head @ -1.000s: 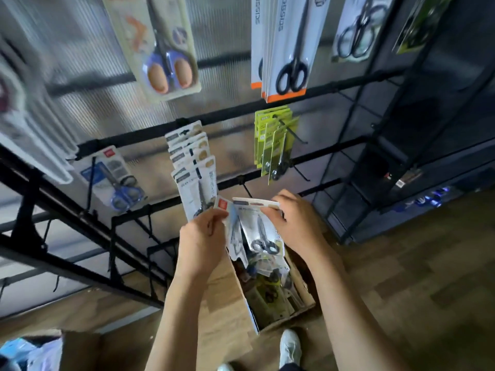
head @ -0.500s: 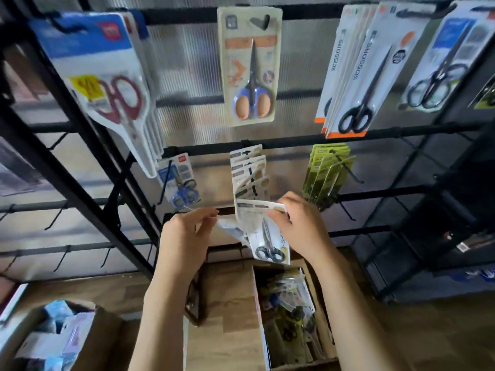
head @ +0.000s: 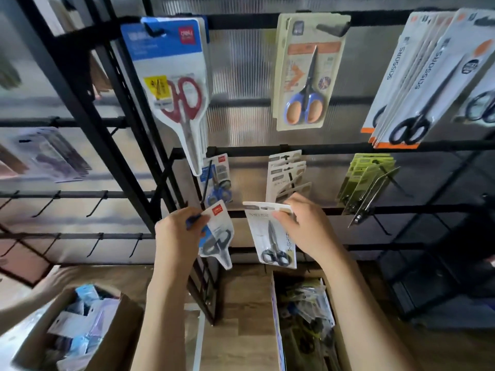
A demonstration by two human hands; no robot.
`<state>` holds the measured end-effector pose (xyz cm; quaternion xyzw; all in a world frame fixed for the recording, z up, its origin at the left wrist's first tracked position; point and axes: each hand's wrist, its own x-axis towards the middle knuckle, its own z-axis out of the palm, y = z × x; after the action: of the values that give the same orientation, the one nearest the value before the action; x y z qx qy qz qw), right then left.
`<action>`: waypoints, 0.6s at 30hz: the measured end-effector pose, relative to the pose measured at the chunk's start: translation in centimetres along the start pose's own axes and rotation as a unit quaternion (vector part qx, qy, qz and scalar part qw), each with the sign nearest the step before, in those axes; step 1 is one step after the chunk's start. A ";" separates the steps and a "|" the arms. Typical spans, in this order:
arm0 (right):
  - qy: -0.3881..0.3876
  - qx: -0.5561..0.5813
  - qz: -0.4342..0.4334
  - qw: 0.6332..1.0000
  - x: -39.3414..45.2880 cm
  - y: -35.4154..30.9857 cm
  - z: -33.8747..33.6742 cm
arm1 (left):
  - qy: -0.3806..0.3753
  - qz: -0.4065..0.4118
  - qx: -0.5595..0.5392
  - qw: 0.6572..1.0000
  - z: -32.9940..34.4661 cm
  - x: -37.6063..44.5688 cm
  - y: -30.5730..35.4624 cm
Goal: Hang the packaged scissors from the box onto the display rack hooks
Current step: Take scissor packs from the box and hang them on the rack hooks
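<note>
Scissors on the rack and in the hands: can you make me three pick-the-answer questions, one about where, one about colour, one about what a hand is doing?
1. Where is the open box of packaged scissors?
A. on the floor below the right hand
B. on the top bar
C. on a chair

2. What colour are the handles of the big scissors hanging top left?
A. green
B. red
C. yellow

3. What is the left hand doing?
A. lying flat on the floor
B. resting empty
C. holding a scissors pack

Answers: 1 A, it sits under the right hand. 2 B, red loops show. 3 C, fingers pinch the pack's top.
</note>
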<state>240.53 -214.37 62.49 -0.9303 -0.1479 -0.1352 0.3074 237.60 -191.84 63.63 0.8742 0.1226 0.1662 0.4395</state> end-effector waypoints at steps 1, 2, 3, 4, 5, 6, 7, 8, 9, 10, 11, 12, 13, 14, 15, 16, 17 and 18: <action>0.000 0.001 0.003 1.000 0.0 -0.1 0.1 | -0.005 -0.012 -0.014 1.000 -0.2 0.1 0.0; 0.001 -0.001 0.005 1.000 -0.1 -0.2 0.3 | -0.008 -0.011 -0.016 1.000 -0.3 0.2 0.0; 0.002 -0.003 0.007 1.000 -0.1 -0.2 0.4 | -0.009 -0.004 -0.016 1.000 -0.4 0.4 0.0; 0.003 -0.006 0.008 1.000 -0.2 -0.3 0.5 | -0.009 0.004 -0.014 1.000 -0.5 0.4 -0.1; 0.005 -0.009 0.009 1.000 -0.2 -0.5 0.6 | -0.008 0.013 -0.012 1.000 -0.6 0.6 0.0; 0.006 -0.011 0.010 1.000 -0.2 -0.7 0.6 | -0.007 0.023 -0.009 1.000 -0.8 0.7 0.0; 0.007 -0.012 0.012 1.000 -0.2 -0.8 0.6 | -0.008 0.033 -0.001 0.999 -0.9 0.8 0.1; 0.007 -0.013 0.014 1.000 -0.1 -0.9 0.7 | -0.011 0.045 0.011 0.999 -1.2 0.9 0.2; 0.007 -0.014 0.017 1.000 0.0 -1.1 0.7 | -0.015 0.056 0.021 0.998 -1.5 1.0 0.4; 0.008 -0.015 0.017 1.000 0.2 -1.3 0.8 | -0.019 0.062 0.023 0.998 -1.8 1.1 0.6; 0.008 -0.015 0.017 1.000 0.4 -1.5 0.7 | -0.023 0.066 0.017 0.997 -2.1 1.3 0.9; 0.009 -0.014 0.015 1.000 0.6 -1.8 0.7 | -0.027 0.071 0.008 0.997 -2.4 1.5 1.2; 0.011 -0.011 0.014 1.000 0.8 -2.1 0.6 | -0.025 0.079 -0.003 0.997 -2.8 1.7 1.5; 0.014 -0.008 0.012 1.000 1.0 -2.4 0.5 | -0.019 0.093 -0.010 0.995 -3.1 2.0 1.9; 0.018 -0.005 0.010 1.000 1.3 -2.8 0.2 | -0.009 0.109 -0.012 0.994 -3.5 2.3 2.3; 0.024 -0.002 0.006 1.000 1.5 -3.2 0.0 | 0.000 0.123 -0.015 0.992 -3.9 2.6 2.7; 0.032 0.000 0.001 0.999 1.8 -3.5 -0.3 | 0.007 0.133 -0.017 0.991 -4.4 2.8 3.2; 0.042 0.001 -0.004 0.999 2.0 -3.9 -0.6 | 0.011 0.143 -0.021 0.989 -4.8 3.0 3.6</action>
<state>240.91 -211.35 65.70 -0.9229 -0.1390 -0.1754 0.3132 238.70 -189.34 69.73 0.8715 -0.0023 0.2392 0.4281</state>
